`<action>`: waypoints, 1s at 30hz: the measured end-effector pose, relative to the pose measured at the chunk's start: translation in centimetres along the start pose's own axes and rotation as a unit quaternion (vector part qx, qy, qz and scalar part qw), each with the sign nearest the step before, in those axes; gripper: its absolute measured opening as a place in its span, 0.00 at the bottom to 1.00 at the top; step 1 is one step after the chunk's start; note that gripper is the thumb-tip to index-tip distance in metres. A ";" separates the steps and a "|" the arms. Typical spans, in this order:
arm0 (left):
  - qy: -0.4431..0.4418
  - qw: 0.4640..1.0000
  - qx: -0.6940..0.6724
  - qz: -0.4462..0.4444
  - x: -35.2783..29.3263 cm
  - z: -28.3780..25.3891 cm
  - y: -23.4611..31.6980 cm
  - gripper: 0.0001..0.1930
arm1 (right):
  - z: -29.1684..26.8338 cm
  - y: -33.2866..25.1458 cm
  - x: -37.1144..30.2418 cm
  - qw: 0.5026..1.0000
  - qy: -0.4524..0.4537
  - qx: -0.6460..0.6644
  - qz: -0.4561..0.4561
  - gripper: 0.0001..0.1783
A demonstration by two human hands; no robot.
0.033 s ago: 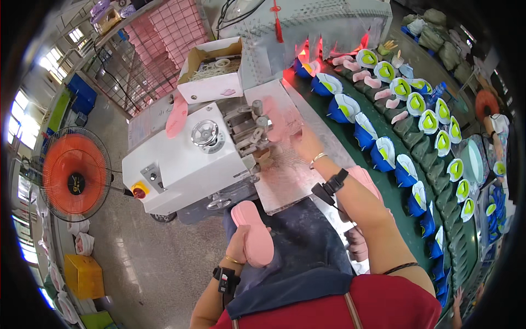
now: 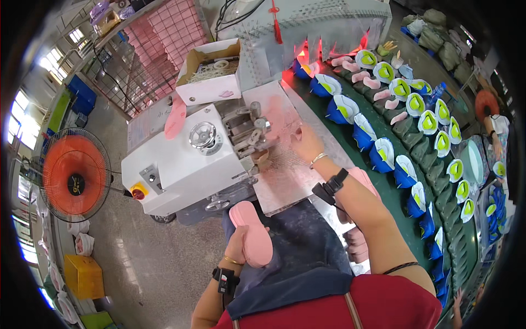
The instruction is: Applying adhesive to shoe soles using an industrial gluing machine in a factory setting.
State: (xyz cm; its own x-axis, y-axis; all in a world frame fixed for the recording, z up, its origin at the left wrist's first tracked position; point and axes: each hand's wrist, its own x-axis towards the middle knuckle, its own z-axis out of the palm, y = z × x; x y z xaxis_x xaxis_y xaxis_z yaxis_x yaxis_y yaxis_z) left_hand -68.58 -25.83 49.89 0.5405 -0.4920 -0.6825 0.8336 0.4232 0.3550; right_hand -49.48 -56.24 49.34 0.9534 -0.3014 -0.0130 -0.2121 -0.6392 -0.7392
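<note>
A left hand (image 2: 236, 247) clasps pink soles (image 2: 255, 237), long axis toward the white machine (image 2: 178, 159); right of it rests the right hand (image 2: 308, 145), grip unclear.

Pink insole stack (image 2: 256, 237) looks matt, smooth, foam-like. Machine housing (image 2: 178, 171) is smooth painted metal, slight sheen; handwheel (image 2: 203, 136) is glossy bare metal. Work plate (image 2: 276, 189) looks scuffed, dusty. Box (image 2: 211, 91): matt cardboard. Apron (image 2: 309, 236): dark dusty cloth. Floor (image 2: 142, 257): speckled, semi-gloss.

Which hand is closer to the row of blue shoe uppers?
Right hand: it's left of the blue shoe uppers. The left hand, holding pink insoles, is farther left and lower in view.
</note>
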 end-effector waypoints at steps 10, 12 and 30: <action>0.036 0.996 0.012 0.086 0.8 4.6 -2.9 0.26 | 5.5 -0.4 5.1 0.993 0.013 0.095 0.064 0.26; 0.033 0.996 0.037 0.077 1.3 4.3 -3.5 0.26 | 5.8 -0.5 6.1 0.984 0.061 0.138 0.098 0.27; 0.054 0.995 0.073 0.028 7.0 8.4 -3.0 0.20 | -31.4 39.5 2.5 0.882 0.396 0.101 0.234 0.19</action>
State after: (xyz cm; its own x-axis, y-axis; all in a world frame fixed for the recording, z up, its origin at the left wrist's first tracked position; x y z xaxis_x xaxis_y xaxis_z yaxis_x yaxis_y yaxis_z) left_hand -66.34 -36.95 49.40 0.5784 -0.3831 -0.7201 0.8140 0.3285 0.4791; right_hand -62.23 -104.44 41.23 0.3053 -0.9498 0.0679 -0.4232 -0.1992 -0.8839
